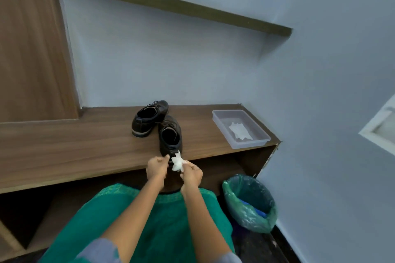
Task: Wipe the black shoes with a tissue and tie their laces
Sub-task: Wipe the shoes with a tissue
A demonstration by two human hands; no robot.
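Fingers of the right hand (191,175) were curled around a crumpled white tissue (177,162), pressing it against the heel of the nearer black leather lace-up shoe (170,136), while the left hand (157,166) had its fingers bent and its fingertips at the same heel, just left of the tissue; whether they pinched the shoe or only steadied it could not be told. That shoe stood on the brown wooden bench top (85,145) with its heel at the front edge and its toe pointing away toward the pale blue wall (171,60). Its mate, a second black lace-up shoe (149,118), sat just behind and to the left, touching or nearly touching it, angled with its toe to the right; its laces looked loose, though blur hid the detail. Farther right on the bench lay a shallow, clear plastic rectangular tray (218,121), holding one flat white tissue sheet (239,131). On the floor beyond the bench's right end stood a round bin lined with a green plastic bag (245,213); something blue showed inside it, unclear what. Green fabric (166,220) covered the person's lap below both forearms.
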